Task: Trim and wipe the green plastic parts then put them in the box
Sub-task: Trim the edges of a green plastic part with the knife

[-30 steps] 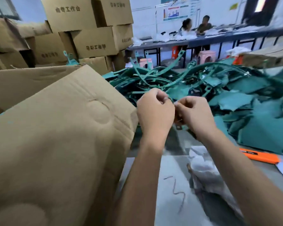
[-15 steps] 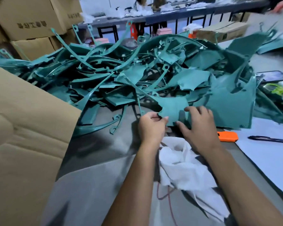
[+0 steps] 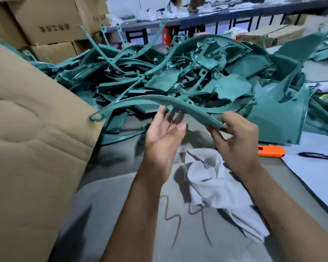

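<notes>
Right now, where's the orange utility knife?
In the head view, the orange utility knife lies on the table at the right, just beyond the right hand, between the white rag and the black pen.

The curved strip and the pile of parts are green plastic with a dull, matt skin. The rag is white, crumpled cloth. The box flap is brown corrugated cardboard, dented. The bench looks smooth and grey.
</notes>
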`<act>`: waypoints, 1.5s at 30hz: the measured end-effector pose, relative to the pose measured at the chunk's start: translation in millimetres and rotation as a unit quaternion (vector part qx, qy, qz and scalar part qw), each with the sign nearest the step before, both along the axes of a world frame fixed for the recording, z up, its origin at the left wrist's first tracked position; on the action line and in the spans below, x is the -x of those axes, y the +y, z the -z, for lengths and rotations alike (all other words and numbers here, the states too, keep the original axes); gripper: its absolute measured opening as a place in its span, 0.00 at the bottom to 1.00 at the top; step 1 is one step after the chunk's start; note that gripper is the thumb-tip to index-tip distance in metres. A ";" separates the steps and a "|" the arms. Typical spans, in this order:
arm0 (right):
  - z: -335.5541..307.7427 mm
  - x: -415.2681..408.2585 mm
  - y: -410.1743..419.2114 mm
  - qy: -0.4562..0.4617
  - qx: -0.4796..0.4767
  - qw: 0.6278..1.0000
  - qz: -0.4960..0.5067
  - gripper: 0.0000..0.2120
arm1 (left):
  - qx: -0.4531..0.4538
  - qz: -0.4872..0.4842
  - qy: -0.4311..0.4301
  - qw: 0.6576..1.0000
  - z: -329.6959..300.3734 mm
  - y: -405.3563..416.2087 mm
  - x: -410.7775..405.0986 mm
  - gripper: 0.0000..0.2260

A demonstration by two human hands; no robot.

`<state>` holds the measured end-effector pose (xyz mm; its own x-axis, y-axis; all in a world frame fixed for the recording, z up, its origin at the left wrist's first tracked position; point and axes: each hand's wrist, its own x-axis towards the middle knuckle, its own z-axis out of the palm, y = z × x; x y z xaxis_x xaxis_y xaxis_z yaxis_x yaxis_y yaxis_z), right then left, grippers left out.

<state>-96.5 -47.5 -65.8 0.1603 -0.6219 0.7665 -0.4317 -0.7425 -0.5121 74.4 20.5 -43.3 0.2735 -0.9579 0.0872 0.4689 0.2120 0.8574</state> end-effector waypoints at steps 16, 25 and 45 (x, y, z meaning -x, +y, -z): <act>-0.2 1.0 1.3 0.254 -0.100 0.962 -0.009 0.20 | 0.053 -0.192 -0.319 0.926 12.1 13.9 -2.5 0.28; -17.7 56.5 -18.9 0.413 -0.333 0.844 0.079 0.11 | 0.048 -0.367 -0.218 0.903 16.8 6.2 -24.1 0.14; -16.4 -10.6 26.9 -0.084 -0.288 0.936 -0.185 0.14 | -0.064 -0.186 -0.070 0.978 43.3 -9.3 -30.6 0.20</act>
